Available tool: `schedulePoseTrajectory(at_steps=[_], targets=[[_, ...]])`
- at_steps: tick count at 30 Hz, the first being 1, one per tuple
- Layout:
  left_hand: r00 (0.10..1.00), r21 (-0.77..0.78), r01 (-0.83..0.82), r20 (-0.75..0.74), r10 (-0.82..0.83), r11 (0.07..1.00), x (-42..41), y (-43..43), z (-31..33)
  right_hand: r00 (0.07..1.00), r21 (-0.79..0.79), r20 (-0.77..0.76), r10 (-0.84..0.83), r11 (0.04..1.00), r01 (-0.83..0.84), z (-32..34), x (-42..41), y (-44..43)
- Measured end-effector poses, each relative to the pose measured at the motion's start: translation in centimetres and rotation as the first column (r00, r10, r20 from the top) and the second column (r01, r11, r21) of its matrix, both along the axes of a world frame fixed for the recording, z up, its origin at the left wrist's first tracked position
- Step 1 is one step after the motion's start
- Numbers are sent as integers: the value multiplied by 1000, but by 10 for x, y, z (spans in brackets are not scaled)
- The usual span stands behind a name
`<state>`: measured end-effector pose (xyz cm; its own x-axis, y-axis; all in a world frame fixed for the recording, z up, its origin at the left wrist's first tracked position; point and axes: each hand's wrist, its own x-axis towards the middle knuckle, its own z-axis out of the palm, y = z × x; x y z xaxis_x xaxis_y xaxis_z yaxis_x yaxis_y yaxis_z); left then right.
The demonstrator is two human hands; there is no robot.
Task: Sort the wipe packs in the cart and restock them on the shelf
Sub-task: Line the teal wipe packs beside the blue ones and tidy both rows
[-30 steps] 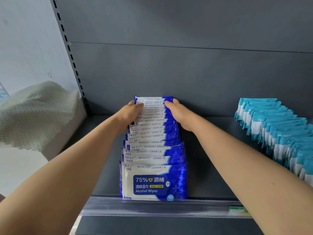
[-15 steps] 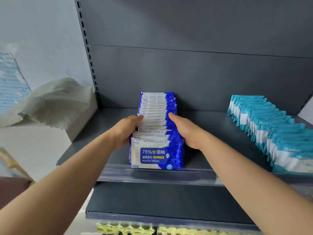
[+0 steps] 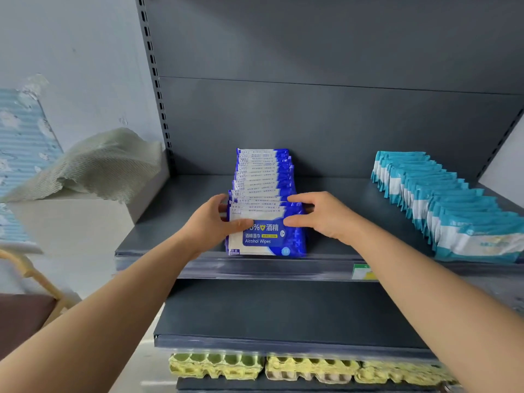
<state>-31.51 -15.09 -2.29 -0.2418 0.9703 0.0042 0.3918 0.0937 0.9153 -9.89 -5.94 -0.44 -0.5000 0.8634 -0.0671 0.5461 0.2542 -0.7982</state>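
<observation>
**Step in hand (judged):** you are squaring the front of the blue packs [image 3: 263, 194] on the shelf [image 3: 170, 222].

**Location:** the row stands at the centre of view. It runs from the shelf lip back toward twelve o'clock, and its rear pack is near the back panel. The front pack faces you, label out, just behind the lip.

**Method:**
- Press evenly from nine and three o'clock so the edges line up.
- Set the front pack upright and flush with the lip.
- Release both sides together. These soft packs will likely slump or fan if one side goes first.
- Do not crowd the teal packs [image 3: 442, 205] at three o'clock. The two rows stand well apart, and each kind should have its own row.

**Left hand [image 3: 209, 222]:** narrow, at the row's nine o'clock side. The thumb lies across the front pack's face and the fingers curl round the left edges of the front few packs. It grips them.

**Right hand [image 3: 323, 219]:** narrow, at the row's three o'clock side. The thumb rests on the front pack's face, the forefinger stretches along the tops of the packs behind, and the other fingers wrap the right edge. It pinches the same packs.

**Surroundings:** a cloth [image 3: 93, 163] lies at nine o'clock, off the shelf. Egg trays [image 3: 283, 367] sit at six o'clock, on a lower level. The cart is not in view, so you cannot tell what stock remains.
</observation>
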Motion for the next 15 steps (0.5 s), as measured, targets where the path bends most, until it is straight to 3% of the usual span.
schedulePoseTrajectory(at_steps=[5,9,12,15], targets=[[989,-17,-52,-140,49,998,5,6,5,997,135,60,-57,990,49,2,-7,2],[981,-40,17,-193,-24,999,5,-3,3,991,103,133,6,994,-19,3,-1,-4],[981,-65,73,-173,-84,995,2,-9,-4,997,94,65,29,995,-36,3,6,-14],[957,-86,100,-265,-120,991,0,-11,-10,996,98,67,60,993,-66,3,6,-23]])
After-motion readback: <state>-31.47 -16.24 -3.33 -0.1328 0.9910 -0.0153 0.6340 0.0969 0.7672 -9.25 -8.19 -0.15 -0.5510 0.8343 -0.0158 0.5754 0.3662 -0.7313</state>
